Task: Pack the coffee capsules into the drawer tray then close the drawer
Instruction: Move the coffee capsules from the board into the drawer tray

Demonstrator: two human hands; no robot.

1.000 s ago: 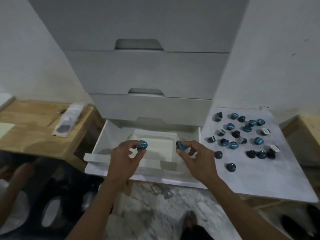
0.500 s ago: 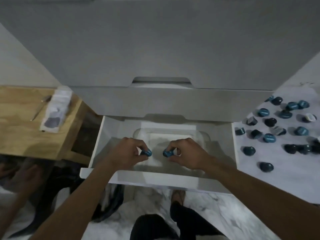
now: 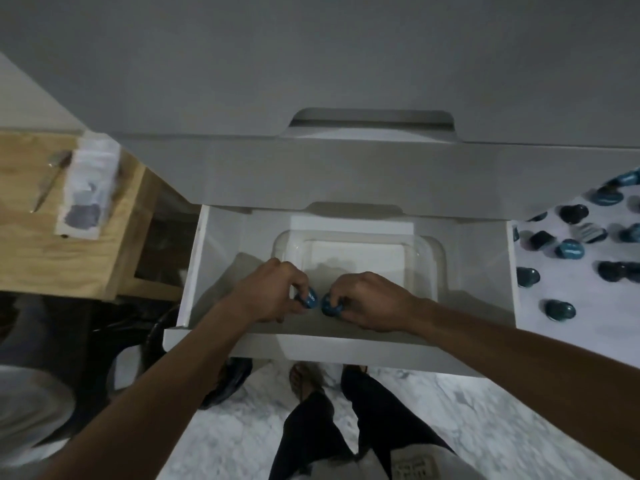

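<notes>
Your left hand (image 3: 268, 292) is down in the open drawer (image 3: 194, 265), its grip pinched shut on a blue capsule (image 3: 309, 298) held at the fingertips. Your right hand (image 3: 372, 301) mirrors it, its grip closed around a second blue capsule (image 3: 331, 305). The two capsules sit just beside each other between your hands, at the near edge of the tray (image 3: 429, 251).

The tray is clear, with rounded corners, and lies on the drawer floor toward the back and centre. Its bottom shows bare white; the only capsules in the drawer are the two in your hands. Whether either one touches the tray floor cannot be told, since your fingers cover their undersides.

The drawer is pulled well out, its front panel (image 3: 346, 351) under your forearms. The closed drawers (image 3: 311, 174) above it overhang the back of the tray.

To your right, loose capsules (image 3: 568, 249) lie scattered on a white bench (image 3: 588, 334), some blue and some dark, all apart from the drawer. One blue one (image 3: 560, 310) lies nearest you, another (image 3: 527, 277) is just beside the drawer's right wall.

To your left, a wooden bench (image 3: 31, 244) carries a clear packet (image 3: 88, 195) and a thin tool (image 3: 48, 181) beside it.
</notes>
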